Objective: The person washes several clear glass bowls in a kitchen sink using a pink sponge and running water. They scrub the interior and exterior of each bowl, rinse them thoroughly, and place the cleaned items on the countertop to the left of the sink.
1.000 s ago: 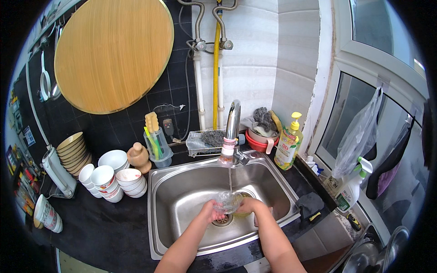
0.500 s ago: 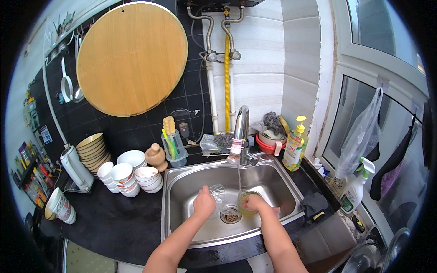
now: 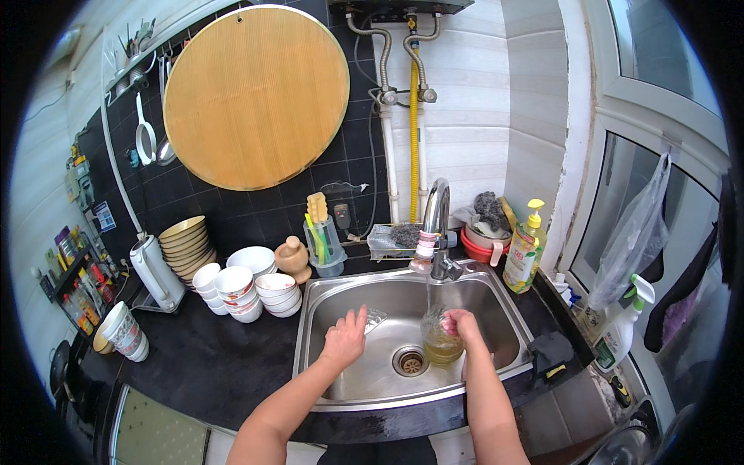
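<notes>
In the left part of the steel sink (image 3: pixel 310 298), my left hand (image 3: pixel 346 339) grips a clear, see-through piece (image 3: pixel 374 318). My palm hides most of it, so its exact kind is unclear. Over the right side of the sink, my right hand (image 3: pixel 463 325) is closed at the side of a yellowish see-through glass cup (image 3: pixel 442 346). Water from the faucet (image 3: pixel 438 209) runs into the cup and splashes at its rim. The drain (image 3: pixel 409 361) lies between my hands, just left of the cup.
Stacked white bowls (image 3: pixel 234 284), brown-rimmed bowls (image 3: pixel 186 246) and a wooden mortar (image 3: pixel 292 260) stand left of the sink. A yellow soap bottle (image 3: pixel 523 260) and a red basin (image 3: pixel 480 249) are behind its right corner. A spray bottle (image 3: pixel 616 341) stands by the window.
My right hand has brought the glass cup up under the running water, which now splashes in it. The clear piece in my left hand has turned and shows less. The whole view has shifted.
</notes>
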Demonstrator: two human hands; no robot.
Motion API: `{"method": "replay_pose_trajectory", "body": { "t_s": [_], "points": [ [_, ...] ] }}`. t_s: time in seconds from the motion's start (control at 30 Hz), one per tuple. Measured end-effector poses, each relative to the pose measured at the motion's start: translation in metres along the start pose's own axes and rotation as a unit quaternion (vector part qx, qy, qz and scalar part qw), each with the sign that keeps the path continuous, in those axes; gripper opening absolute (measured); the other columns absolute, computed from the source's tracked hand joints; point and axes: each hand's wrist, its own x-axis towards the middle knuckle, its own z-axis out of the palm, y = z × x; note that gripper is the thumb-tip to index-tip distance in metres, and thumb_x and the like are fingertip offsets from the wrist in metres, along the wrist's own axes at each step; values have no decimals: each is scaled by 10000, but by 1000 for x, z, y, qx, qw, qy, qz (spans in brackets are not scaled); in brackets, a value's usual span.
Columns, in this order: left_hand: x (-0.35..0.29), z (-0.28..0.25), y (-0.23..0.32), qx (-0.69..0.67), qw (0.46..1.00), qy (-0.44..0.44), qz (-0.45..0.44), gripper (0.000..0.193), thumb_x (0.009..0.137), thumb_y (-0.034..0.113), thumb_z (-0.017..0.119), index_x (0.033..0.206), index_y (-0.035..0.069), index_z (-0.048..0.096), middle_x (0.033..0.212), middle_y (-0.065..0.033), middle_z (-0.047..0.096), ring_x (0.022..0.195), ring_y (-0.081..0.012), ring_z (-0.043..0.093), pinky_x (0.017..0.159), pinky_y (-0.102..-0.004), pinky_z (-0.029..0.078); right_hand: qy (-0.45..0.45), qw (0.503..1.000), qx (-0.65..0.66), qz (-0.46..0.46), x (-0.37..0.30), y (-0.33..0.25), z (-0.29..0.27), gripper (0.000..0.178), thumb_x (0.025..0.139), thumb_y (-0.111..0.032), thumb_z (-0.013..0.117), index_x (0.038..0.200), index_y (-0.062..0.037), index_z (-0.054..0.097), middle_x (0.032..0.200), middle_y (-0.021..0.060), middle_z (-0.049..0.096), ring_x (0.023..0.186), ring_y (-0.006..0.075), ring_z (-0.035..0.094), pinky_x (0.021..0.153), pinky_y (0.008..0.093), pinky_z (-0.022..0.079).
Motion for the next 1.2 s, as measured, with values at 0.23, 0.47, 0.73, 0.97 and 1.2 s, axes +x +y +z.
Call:
{"method": "replay_pose_trajectory", "body": {
  "t_s": [0.23,0.47,0.73,0.97,1.2],
  "points": [
    [-5,-4,-15,26,999,36,12,499,702,125,550,1167,27,398,927,-127,496,647,-226,544,472,-332,480,-30,988,141,54,-6,-2,7,203,872,-195,431,899,-44,564,737,60,607,601,125,563,525,243,472],
    [-15,-10,-22,25,998,51,11,474,705,131,551,1148,32,415,943,-120,497,655,-219,539,476,-332,469,-82,965,239,72,3,8,8,199,883,-199,415,934,-45,530,788,71,603,633,140,567,563,257,484],
    [-21,-15,-29,-80,996,19,-44,416,710,80,520,1109,21,416,982,-160,485,740,-302,545,604,-398,470,-104,961,244,81,9,21,13,180,887,-178,413,932,-54,536,805,69,612,633,142,579,563,266,494],
    [-38,-26,-63,-277,923,90,-250,308,728,14,442,1036,-2,445,1007,-213,478,905,-376,502,785,-413,416,-66,957,272,79,11,24,15,172,883,-175,423,929,-58,540,852,80,622,676,150,602,571,269,497],
    [-88,-34,-129,-552,642,32,-531,303,784,44,429,1079,-16,467,839,-149,547,480,-221,568,358,-299,495,-56,951,300,41,12,24,9,160,866,-184,461,931,-64,544,845,65,620,697,141,603,577,283,495]
  ]
}}
